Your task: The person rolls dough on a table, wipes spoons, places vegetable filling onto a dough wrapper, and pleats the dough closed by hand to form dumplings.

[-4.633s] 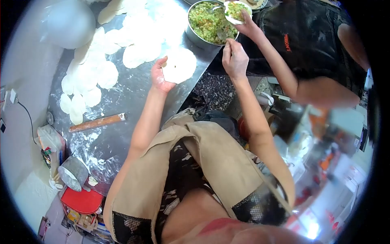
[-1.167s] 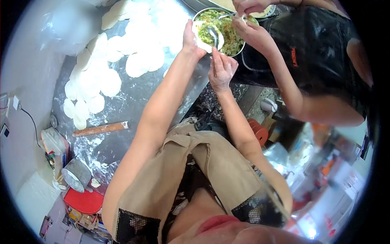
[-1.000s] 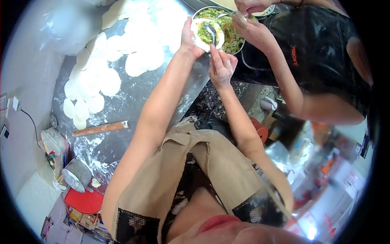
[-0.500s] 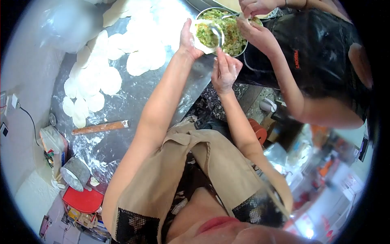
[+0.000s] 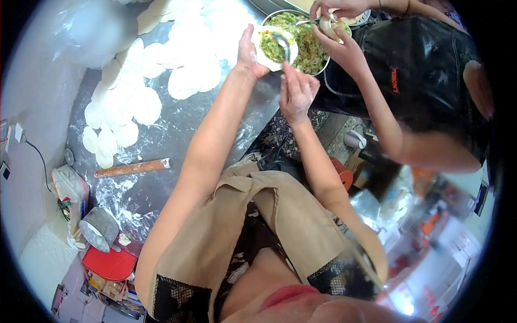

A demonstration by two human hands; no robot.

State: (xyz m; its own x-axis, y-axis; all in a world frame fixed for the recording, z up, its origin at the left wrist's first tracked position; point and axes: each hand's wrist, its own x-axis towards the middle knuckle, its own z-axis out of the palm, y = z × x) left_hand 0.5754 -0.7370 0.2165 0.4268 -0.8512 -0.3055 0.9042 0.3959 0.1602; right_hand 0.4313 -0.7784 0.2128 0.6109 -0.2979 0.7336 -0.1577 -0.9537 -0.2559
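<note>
My left hand (image 5: 250, 55) holds a round dough wrapper (image 5: 264, 55) from its left side, with green filling (image 5: 272, 46) heaped in the middle. A metal spoon (image 5: 286, 51) rests on that filling, its handle pinched in my right hand (image 5: 297, 94). Just behind and to the right, a metal bowl (image 5: 326, 67) of chopped green and orange filling sits partly hidden by the wrapper. Many flat dough rounds (image 5: 146, 106) overlap on the floured metal table (image 5: 177, 126) at the left.
A co-worker's hands (image 5: 347, 51) hold a filled wrapper (image 5: 329, 24) over the bowl's right side. A wooden rolling pin (image 5: 132, 168) lies near a metal pot (image 5: 99, 229) and a red lid or seat (image 5: 109, 264). A clear plastic bag (image 5: 94, 33) is at the upper left.
Since the oldest frame, my left hand has carried a wrapper to the bowl, and filling and a spoon are now on it. Lately the spoon shifted slightly; the co-worker's wrapper came into clearer view.
</note>
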